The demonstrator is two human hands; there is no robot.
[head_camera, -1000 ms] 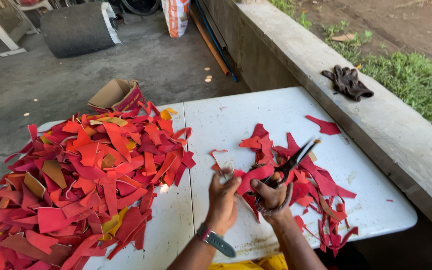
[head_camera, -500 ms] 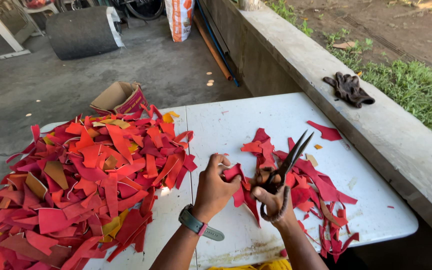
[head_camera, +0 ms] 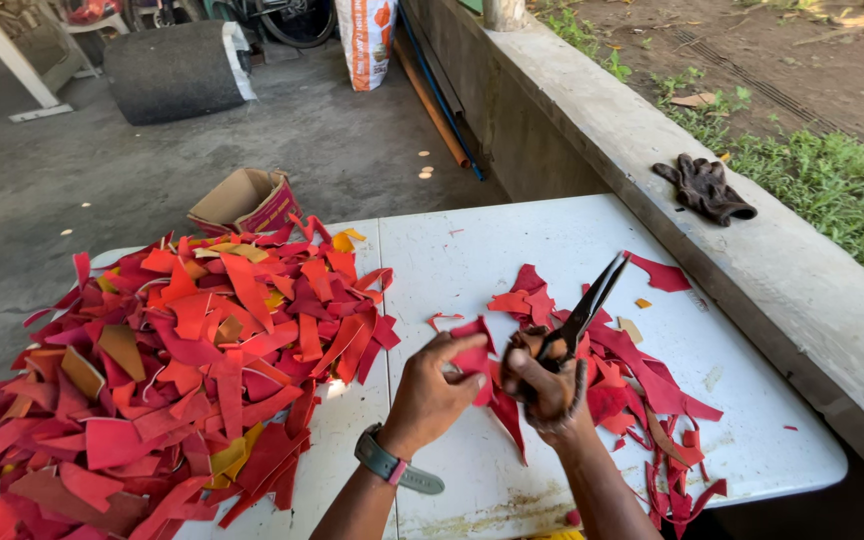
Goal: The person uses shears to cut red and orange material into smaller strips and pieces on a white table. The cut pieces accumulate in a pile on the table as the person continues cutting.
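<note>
My right hand grips black scissors, whose blades point up and to the right and stand slightly apart. My left hand, with a watch on its wrist, pinches a dark red scrap held against the scissors hand. Both hands hover over the white table, just left of a smaller heap of red cut scraps. A large pile of red, orange and tan scraps covers the table's left half.
A concrete ledge runs along the right, with a dark glove lying on it. On the floor beyond the table sit an open cardboard box, a dark roll and a sack.
The scissors have swung from lying low among the scraps to pointing up and right. My left hand has closed in on the red scrap beside my right hand.
</note>
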